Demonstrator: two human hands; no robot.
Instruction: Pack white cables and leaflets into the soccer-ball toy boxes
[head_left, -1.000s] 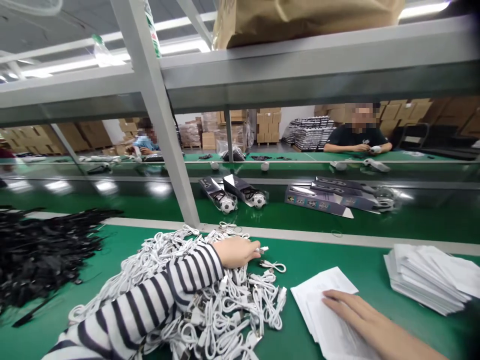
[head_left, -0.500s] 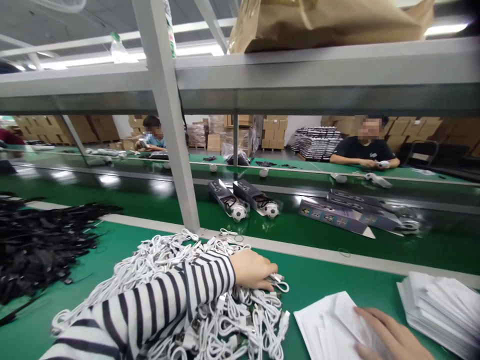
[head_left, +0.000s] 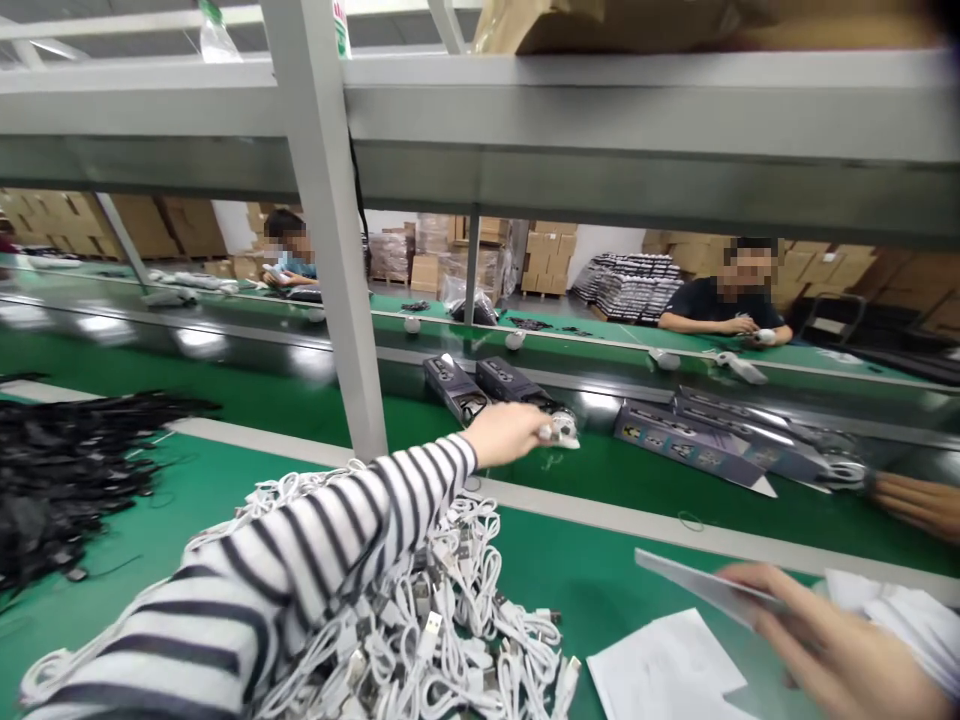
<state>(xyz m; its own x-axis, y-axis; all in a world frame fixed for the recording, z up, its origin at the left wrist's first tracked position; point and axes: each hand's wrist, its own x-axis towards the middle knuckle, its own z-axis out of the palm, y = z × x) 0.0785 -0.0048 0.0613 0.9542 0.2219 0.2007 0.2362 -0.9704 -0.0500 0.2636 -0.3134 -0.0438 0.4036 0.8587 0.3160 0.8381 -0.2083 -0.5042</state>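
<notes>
A small black-and-white football [head_left: 564, 430] is pinched by the narrowly closed fingers [head_left: 526, 430] of the left hand [head_left: 499, 435], which is reached out over the green worktop [head_left: 630, 540] past a heap of white USB cables [head_left: 442, 620] at lower centre. A thin pale card [head_left: 697, 585] is gripped by the right hand [head_left: 832, 640] at lower right. The printing on the dark boxes [head_left: 686, 448] beyond is too small to be read.

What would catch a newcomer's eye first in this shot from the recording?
The big tangle of white USB cables on the green bench in the foreground stands out first, with a heap of black cables to its left. Beyond it, the left hand in a striped sleeve reaches out to a small football-shaped item on the belt, while the right hand, lower right, holds a thin pale card.
</notes>
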